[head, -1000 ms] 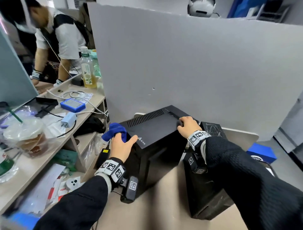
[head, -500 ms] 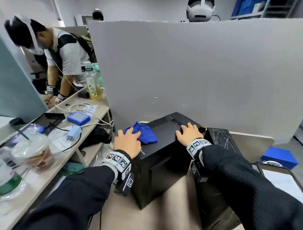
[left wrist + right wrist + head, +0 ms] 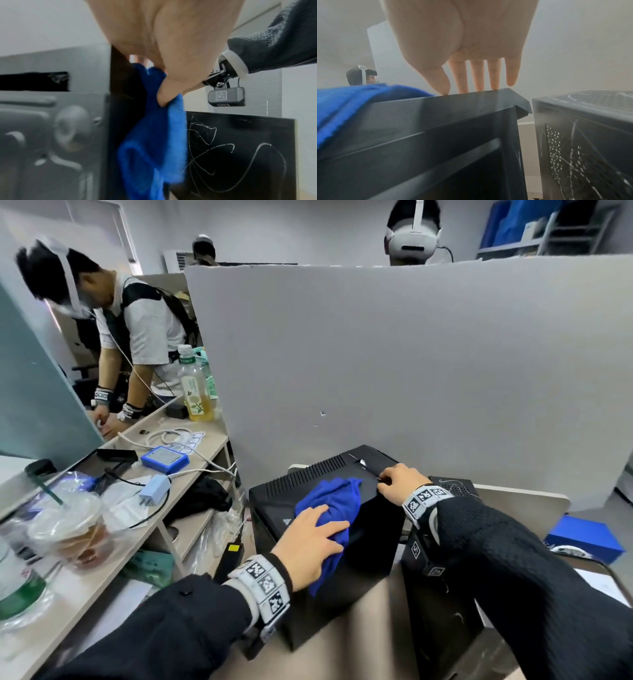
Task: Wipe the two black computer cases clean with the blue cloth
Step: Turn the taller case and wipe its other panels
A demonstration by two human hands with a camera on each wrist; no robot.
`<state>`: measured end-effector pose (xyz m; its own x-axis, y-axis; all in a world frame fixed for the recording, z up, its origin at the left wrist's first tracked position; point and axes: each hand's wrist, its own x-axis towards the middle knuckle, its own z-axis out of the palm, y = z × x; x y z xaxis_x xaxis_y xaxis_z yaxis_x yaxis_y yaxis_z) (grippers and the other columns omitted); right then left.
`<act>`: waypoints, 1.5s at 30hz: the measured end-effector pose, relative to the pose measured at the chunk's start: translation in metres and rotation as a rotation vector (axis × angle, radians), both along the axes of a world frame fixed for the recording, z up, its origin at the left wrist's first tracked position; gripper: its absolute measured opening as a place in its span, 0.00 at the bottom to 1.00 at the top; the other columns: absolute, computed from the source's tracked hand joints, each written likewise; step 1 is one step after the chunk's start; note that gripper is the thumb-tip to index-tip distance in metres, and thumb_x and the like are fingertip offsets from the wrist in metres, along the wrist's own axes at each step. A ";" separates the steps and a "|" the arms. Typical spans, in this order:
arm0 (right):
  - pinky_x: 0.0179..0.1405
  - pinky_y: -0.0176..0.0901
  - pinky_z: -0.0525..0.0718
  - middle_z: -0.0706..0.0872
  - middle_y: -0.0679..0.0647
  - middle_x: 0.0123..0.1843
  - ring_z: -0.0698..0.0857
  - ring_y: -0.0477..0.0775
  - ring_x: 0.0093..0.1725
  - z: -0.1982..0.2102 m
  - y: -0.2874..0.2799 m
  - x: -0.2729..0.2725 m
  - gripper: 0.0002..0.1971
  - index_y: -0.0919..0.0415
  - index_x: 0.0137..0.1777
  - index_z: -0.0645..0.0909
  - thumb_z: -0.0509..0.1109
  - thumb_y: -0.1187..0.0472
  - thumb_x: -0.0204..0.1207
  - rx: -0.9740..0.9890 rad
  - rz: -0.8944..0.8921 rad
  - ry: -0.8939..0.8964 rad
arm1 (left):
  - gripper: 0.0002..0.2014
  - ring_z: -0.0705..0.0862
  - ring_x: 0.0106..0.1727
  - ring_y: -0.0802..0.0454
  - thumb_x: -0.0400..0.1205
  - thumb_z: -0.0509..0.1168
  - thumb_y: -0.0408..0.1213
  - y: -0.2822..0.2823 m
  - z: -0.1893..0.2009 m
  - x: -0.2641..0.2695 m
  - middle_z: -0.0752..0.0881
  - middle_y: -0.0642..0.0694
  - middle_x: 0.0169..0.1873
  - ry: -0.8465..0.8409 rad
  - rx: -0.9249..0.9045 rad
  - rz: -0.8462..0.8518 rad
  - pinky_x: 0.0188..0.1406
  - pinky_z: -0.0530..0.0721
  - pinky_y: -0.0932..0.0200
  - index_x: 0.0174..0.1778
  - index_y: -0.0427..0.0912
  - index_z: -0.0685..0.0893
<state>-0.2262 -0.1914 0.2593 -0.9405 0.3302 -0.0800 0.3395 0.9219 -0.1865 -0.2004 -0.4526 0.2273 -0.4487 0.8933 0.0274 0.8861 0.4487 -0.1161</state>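
The blue cloth is spread over the top of the left black case, one end draped over the near right edge and hanging down the side panel. It is pressed down by the left hand; its grip is flat from above, fingers laid across the cloth, while in the left wrist view the thumb is seen tucked into a fold of the blue cloth. The right hand is set on the far right corner of the same case, grip open and empty, straight fingertips touching the top edge. The second black case is seen just beside it on the right, on the same beige surface, its side marked with pale scribbled lines. A grey partition board is stood behind both cases.
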 end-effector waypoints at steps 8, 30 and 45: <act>0.70 0.60 0.73 0.70 0.56 0.77 0.76 0.66 0.71 0.001 0.014 -0.010 0.25 0.49 0.75 0.69 0.56 0.53 0.77 -0.054 -0.016 -0.043 | 0.15 0.81 0.64 0.38 0.68 0.54 0.36 -0.037 -0.010 -0.014 0.79 0.62 0.70 -0.055 0.283 -0.091 0.67 0.79 0.44 0.35 0.57 0.86; 0.57 0.44 0.84 0.87 0.50 0.59 0.85 0.56 0.57 0.029 -0.031 0.077 0.17 0.46 0.54 0.85 0.61 0.61 0.70 -0.151 0.051 -0.064 | 0.03 0.84 0.49 0.39 0.76 0.60 0.38 -0.056 0.040 -0.031 0.86 0.44 0.42 -0.289 0.386 0.749 0.42 0.74 0.54 0.37 0.48 0.75; 0.75 0.61 0.68 0.67 0.57 0.80 0.69 0.65 0.77 0.007 -0.066 -0.016 0.47 0.46 0.80 0.63 0.59 0.22 0.65 0.008 0.155 -0.208 | 0.24 0.79 0.70 0.45 0.77 0.58 0.32 -0.034 0.026 -0.031 0.82 0.46 0.68 -0.575 0.500 0.941 0.69 0.74 0.60 0.69 0.50 0.81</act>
<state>-0.2426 -0.2577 0.2662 -0.9434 0.1852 -0.2750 0.2247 0.9671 -0.1196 -0.2313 -0.4868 0.2528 -0.9773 0.1585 -0.1404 0.0543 0.8284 0.5575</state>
